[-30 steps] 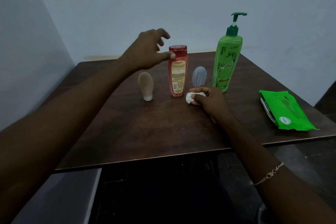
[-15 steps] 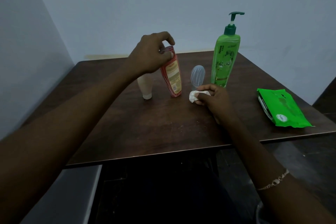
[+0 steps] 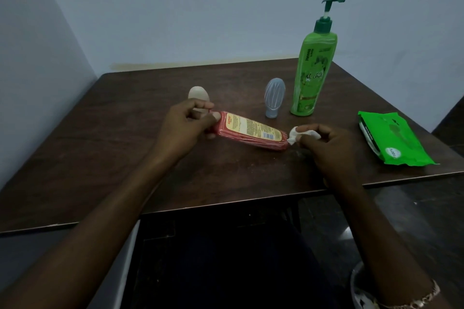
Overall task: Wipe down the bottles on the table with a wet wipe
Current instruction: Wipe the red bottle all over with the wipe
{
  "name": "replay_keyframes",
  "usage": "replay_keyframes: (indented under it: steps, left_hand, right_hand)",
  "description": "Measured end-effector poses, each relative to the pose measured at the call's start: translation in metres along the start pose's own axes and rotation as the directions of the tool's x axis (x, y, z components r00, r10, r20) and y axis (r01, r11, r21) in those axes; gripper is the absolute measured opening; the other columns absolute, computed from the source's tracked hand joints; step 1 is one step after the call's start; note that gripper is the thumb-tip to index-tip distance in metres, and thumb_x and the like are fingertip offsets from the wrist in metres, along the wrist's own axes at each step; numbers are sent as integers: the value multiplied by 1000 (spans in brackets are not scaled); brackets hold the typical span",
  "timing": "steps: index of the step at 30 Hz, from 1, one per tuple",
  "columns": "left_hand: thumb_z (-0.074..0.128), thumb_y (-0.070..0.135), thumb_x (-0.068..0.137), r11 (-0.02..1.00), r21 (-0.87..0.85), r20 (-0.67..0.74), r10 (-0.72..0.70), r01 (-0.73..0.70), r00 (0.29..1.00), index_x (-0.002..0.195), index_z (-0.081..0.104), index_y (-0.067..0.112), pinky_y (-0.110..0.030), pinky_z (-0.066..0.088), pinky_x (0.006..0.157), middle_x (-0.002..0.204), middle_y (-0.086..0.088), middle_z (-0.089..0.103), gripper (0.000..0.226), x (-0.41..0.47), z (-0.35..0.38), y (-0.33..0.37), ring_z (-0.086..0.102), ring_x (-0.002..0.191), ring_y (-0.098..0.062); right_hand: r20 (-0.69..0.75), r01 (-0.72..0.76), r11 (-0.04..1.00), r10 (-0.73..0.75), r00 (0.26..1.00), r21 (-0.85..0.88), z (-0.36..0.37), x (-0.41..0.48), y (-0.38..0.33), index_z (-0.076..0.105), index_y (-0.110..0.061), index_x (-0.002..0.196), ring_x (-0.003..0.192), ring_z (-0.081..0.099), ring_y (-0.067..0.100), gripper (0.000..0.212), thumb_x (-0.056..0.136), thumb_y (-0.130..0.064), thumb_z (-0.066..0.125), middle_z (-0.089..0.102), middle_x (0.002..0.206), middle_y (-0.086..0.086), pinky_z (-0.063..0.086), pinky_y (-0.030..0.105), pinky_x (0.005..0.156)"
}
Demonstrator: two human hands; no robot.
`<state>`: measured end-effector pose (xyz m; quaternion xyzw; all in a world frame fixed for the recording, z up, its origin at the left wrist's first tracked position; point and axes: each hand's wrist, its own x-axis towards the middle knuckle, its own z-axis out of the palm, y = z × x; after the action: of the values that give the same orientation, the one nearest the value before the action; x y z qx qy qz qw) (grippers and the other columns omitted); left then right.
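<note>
My left hand [image 3: 187, 128] grips the cap end of a red bottle [image 3: 253, 132] with a yellow label, held nearly flat above the table. The bottle's base points right, toward my right hand [image 3: 326, 148], which pinches a crumpled white wet wipe [image 3: 296, 136] against that base. A tall green pump bottle [image 3: 312, 73] stands upright at the back right. A small grey-blue bottle [image 3: 274, 100] stands cap-down beside it. A small beige bottle [image 3: 198, 95] stands partly hidden behind my left hand.
The dark wooden table [image 3: 125, 153] sits in a corner between pale walls. A green wet wipe pack [image 3: 391, 140] lies near the table's right edge. The front edge is close to my body.
My left hand closed on the red bottle's cap, tipped it, lifted it and laid it nearly flat toward me. My right hand brought the wipe up to the bottle's base.
</note>
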<state>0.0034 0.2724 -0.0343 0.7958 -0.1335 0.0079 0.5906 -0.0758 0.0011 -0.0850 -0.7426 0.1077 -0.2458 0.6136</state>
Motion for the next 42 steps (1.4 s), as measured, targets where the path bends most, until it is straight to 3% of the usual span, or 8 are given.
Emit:
replay_keyframes:
  steps: [3, 8, 13, 20, 25, 31, 40, 42]
  left_hand:
    - [84, 25, 73, 995, -75, 110, -65, 73, 992, 118, 69, 12, -34, 64, 85, 116, -9, 73, 49, -1, -4, -12, 75, 102, -20]
    - [90, 20, 61, 998, 2, 199, -60, 61, 978, 124, 68, 17, -13, 56, 79, 114, 3, 74, 68, -4, -6, -27, 72, 99, 1]
    - [92, 25, 55, 993, -32, 195, -108, 116, 975, 119, 71, 22, -31, 58, 95, 109, 2, 79, 68, -4, -6, -40, 75, 103, -17]
    - [91, 33, 56, 996, 11, 193, -94, 93, 977, 122, 71, 20, -23, 59, 85, 91, -3, 80, 71, -7, -3, -41, 75, 88, -14]
    - [90, 31, 59, 997, -14, 206, -76, 81, 976, 120, 72, 19, -25, 61, 84, 92, -4, 80, 65, -9, -2, -40, 77, 91, -18]
    - [92, 28, 63, 996, -83, 165, -18, 32, 986, 120, 73, 17, -46, 59, 98, 104, -9, 79, 61, -10, -5, -47, 75, 103, -28]
    - [90, 29, 62, 995, -89, 140, 67, -55, 988, 122, 70, 12, -35, 62, 90, 111, -4, 78, 65, -15, -2, -43, 76, 103, -19]
    - [90, 30, 61, 994, -92, 140, 76, -64, 987, 121, 70, 12, -33, 62, 88, 112, -3, 78, 66, -15, -2, -44, 75, 104, -18]
  right_hand:
    - [-23, -3, 1000, 3, 1000, 12, -2, 0, 4, 79, -18, 96, 91, 73, 22, 16, 87, -21, 66, 78, 92, 0, 57, 56, 85]
    - [-39, 10, 1000, -9, 999, 26, -1, 0, 4, 77, -15, 104, 97, 73, 17, 23, 86, -26, 69, 78, 98, -1, 55, 52, 92]
    - [-45, 94, 995, -96, 994, -39, -4, -5, 0, 75, -12, 109, 95, 71, 4, 23, 87, -9, 72, 76, 102, -3, 57, 23, 87]
    - [43, 196, 895, -195, 980, -401, -6, -11, -3, 69, -21, 121, 85, 56, -19, 34, 87, -15, 74, 65, 105, -9, 39, -4, 72]
    - [137, 293, 852, -259, 956, -435, -8, -11, -7, 70, -19, 119, 96, 58, -14, 33, 86, -14, 74, 66, 112, -12, 39, -3, 82]
    - [219, 380, 768, -310, 925, -515, -8, -4, -8, 71, -16, 117, 103, 60, 2, 34, 84, -13, 77, 69, 117, -2, 36, -3, 89]
    - [264, 423, 705, -331, 906, -570, 19, -13, -17, 74, -11, 111, 88, 59, 9, 26, 85, -14, 75, 70, 104, 5, 38, 6, 75]
    - [315, 469, 710, -349, 883, -525, 38, -22, -26, 73, -9, 110, 89, 59, 10, 24, 86, -12, 74, 69, 104, 6, 46, 18, 77]
